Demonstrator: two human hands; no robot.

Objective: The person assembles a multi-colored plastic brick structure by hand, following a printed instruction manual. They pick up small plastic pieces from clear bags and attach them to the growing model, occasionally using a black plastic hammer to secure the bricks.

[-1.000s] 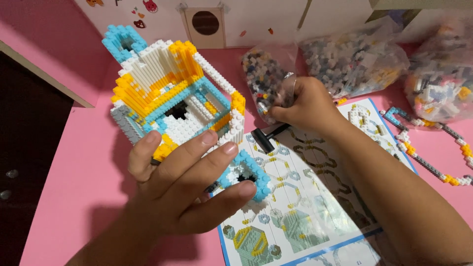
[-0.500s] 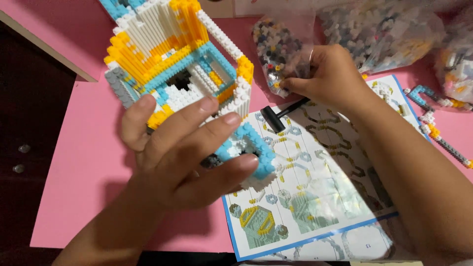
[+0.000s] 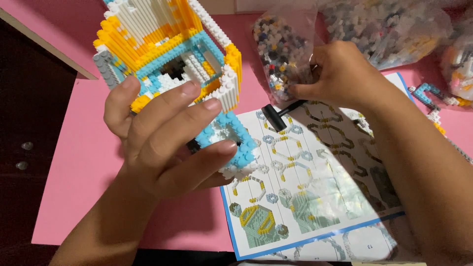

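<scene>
My left hand (image 3: 167, 138) grips a tall model (image 3: 167, 49) built of tiny white, yellow and light blue bricks, holding it tilted above the pink table (image 3: 79, 167). The fingers wrap its lower blue and white part. My right hand (image 3: 340, 74) reaches into a clear plastic bag (image 3: 283, 47) of mixed small bricks, with its fingertips pinched at the bag's lower edge; whether a brick is between them is hidden. A small black hammer-like tool (image 3: 278, 116) lies just below that hand on the instruction sheet (image 3: 315, 182).
More clear bags of bricks (image 3: 389, 29) lie at the back right. Loose strips of joined bricks (image 3: 433, 98) sit at the right edge. A dark cabinet (image 3: 29, 123) borders the table on the left.
The view has shifted so everything sits lower and closer. My left hand keeps its grip on the model. My right hand has stayed at the bag, fingers working lower into it.
</scene>
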